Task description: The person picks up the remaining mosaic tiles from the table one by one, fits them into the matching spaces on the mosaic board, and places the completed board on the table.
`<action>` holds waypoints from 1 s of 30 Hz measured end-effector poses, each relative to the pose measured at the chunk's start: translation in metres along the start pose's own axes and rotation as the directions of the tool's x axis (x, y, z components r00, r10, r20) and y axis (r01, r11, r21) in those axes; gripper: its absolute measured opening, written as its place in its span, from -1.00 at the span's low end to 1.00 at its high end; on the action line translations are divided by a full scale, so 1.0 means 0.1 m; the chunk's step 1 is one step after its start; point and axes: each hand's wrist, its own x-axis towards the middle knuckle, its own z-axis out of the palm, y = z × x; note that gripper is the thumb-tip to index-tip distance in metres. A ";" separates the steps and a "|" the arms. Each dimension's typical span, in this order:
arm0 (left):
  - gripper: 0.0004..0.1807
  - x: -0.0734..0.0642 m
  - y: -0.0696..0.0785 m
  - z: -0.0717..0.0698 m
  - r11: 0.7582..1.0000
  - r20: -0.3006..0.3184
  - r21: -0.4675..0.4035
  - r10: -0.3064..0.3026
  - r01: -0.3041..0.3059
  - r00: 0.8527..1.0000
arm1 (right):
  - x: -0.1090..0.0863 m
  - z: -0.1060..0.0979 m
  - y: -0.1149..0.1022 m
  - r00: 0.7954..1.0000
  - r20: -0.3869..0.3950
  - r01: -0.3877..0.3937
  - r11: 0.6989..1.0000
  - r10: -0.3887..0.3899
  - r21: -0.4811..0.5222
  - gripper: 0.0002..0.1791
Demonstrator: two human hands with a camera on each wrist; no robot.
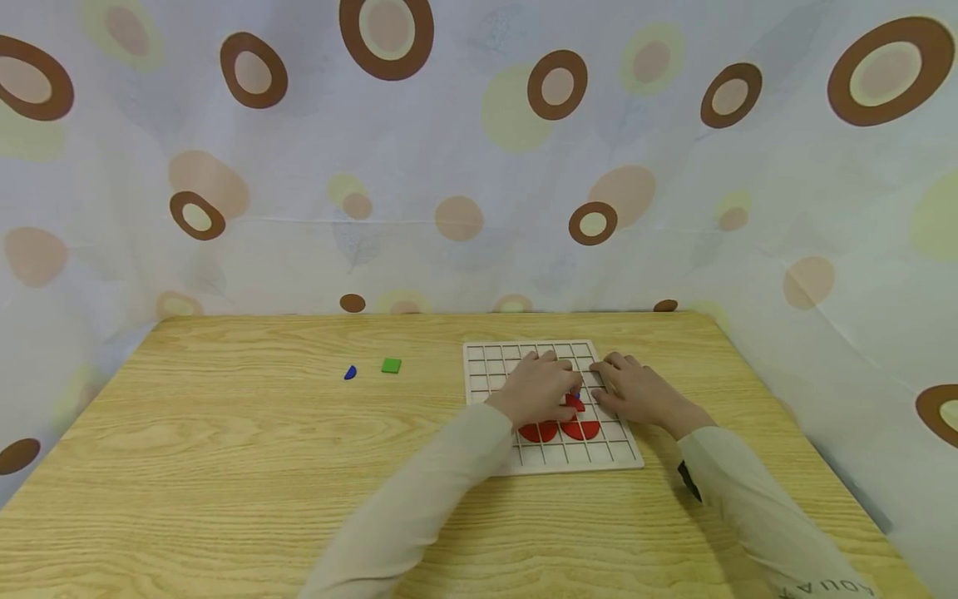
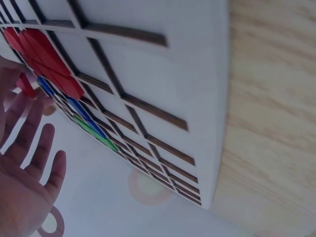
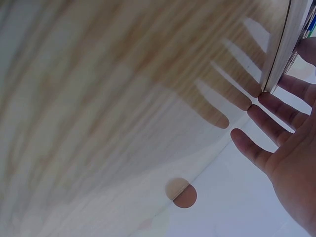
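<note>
A white board with a dark grid [image 1: 621, 453] lies on the table. Over its middle, my left hand [image 1: 535, 391] pinches a small red piece [image 2: 25, 85], whose full shape the fingers hide. Below that hand, red rounded pieces [image 1: 539, 433] lie on the grid. Blue pieces [image 2: 86, 116] and a green piece [image 2: 94, 133] show beside them in the left wrist view, mostly covered by the left hand in the head view. My right hand [image 1: 636, 391] rests at the board's right edge, fingers extended and touching it, with nothing held.
Left of the board, a blue half-round piece [image 1: 350, 373] and a green square piece [image 1: 391, 365] lie on the wooden table [image 1: 224, 466]. A patterned curtain [image 1: 419, 150] stands behind the table and along both sides.
</note>
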 end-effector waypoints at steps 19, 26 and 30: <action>-0.73 0.10 0.16 0.05 0.998 0.013 0.063 -0.027 0.026 1.000 | -0.01 -0.03 -0.01 1.000 0.001 0.010 1.000 -0.010 -0.012 -0.58; -0.73 0.12 0.17 0.08 0.996 0.023 0.084 -0.035 0.033 0.999 | 0.00 -0.01 0.00 1.000 0.008 0.001 1.000 -0.001 -0.012 -0.58; -0.72 0.14 0.17 0.11 0.996 0.024 0.079 -0.039 0.037 0.999 | 0.00 -0.01 0.00 1.000 0.009 -0.001 1.000 0.001 -0.013 -0.58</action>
